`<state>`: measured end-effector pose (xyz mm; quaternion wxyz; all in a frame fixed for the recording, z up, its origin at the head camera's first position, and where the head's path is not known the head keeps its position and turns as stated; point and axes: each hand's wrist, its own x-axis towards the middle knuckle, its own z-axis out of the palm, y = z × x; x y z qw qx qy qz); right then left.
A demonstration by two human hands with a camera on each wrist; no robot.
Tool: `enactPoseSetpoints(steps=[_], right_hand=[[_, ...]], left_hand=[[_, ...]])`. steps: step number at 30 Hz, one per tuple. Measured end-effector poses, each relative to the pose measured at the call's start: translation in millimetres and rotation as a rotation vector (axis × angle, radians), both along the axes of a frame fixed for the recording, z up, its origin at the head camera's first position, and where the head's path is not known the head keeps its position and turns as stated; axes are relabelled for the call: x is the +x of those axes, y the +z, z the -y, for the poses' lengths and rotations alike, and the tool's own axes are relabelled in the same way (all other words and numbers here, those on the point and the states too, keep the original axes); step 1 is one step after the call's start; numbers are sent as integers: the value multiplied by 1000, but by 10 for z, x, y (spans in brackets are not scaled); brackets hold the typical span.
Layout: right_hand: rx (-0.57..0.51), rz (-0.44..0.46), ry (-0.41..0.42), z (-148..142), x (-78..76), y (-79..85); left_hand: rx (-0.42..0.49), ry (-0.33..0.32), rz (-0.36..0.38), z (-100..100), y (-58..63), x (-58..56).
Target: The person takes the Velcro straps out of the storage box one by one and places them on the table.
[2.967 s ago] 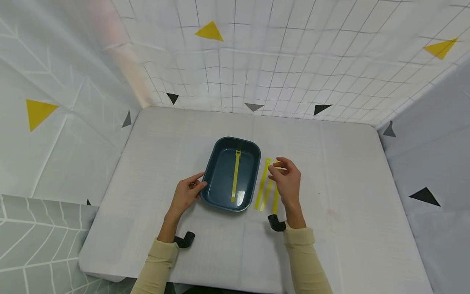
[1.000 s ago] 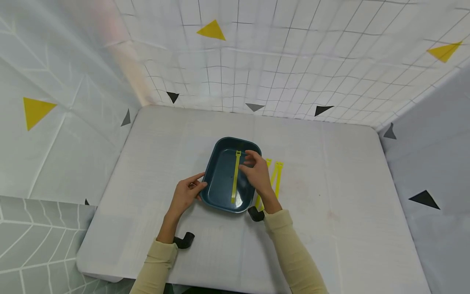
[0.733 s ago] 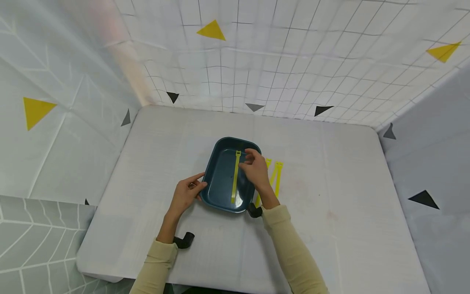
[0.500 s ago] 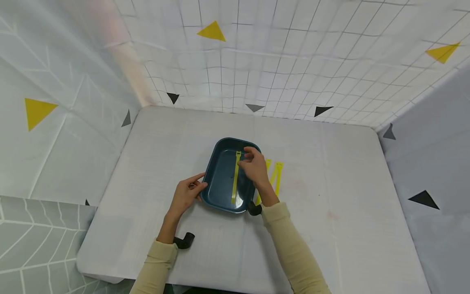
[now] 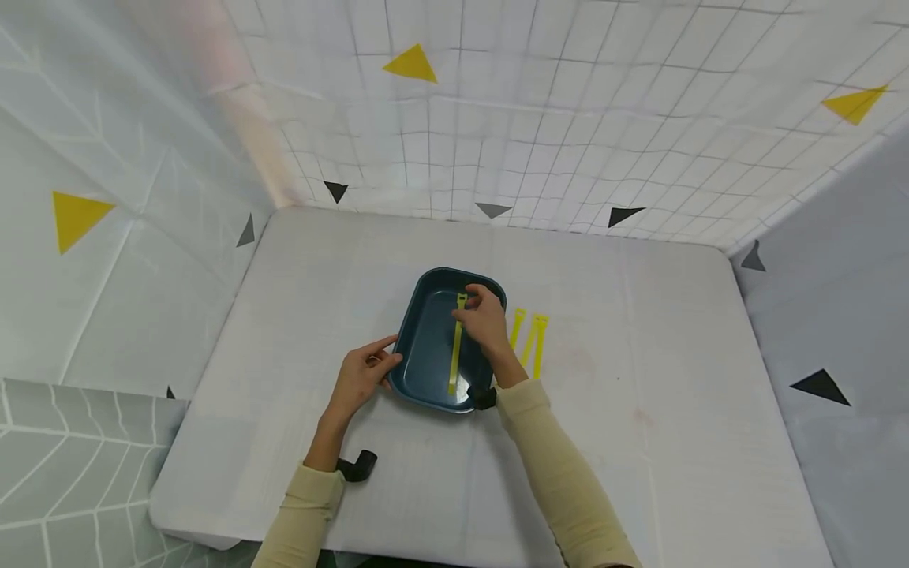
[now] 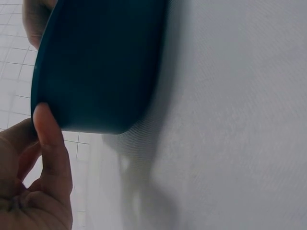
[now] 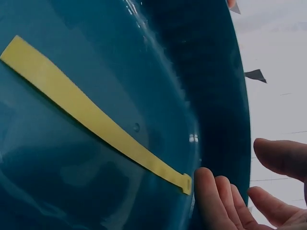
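In the head view a dark teal tray [image 5: 426, 355] lies mid-table. My left hand [image 5: 360, 375] pinches its left rim; in the left wrist view the thumb [image 6: 48, 127] presses the wall near the rim. Inside the tray, a flat yellow cable tie [image 7: 91, 112] with a slotted head lies lengthwise on the floor. My right hand [image 5: 485, 319] is over the tray's right part, with fingertips right by the tie's head. The right wrist view shows its thumb apart from loosely bent fingers and nothing between them. The hand covers part of the tie in the head view.
More yellow cable ties [image 5: 540, 343] lie on the white table [image 5: 639, 331] right of the tray, partly behind the right forearm. Black wrist cameras [image 5: 357, 465] stick out from both wrists. A white gridded sheet [image 5: 497, 134] hangs behind the table.
My right hand has moved left from the ties on the table to over the tray, then a little further toward the tie's head. The left hand stays at the rim.
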<state>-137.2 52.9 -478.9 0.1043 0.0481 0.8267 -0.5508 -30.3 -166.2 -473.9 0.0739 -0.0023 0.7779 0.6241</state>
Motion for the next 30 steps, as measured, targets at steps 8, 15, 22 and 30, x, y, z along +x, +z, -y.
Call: enactPoseSetpoints(steps=[8,15,22,30], right_hand=[[61,-13,-12,69,-35,-113],[85,11,-16,93,-32,-213],[174,17,-13,96,-42,-328],[280,-17,45,129,-125,-381]], left_hand=[[-4,7,-1,4,-3,13],[1,0,-11,2,-28,18],[5,-16,-16,-10,-49,27],[6,1,-17,-1,-25,10]])
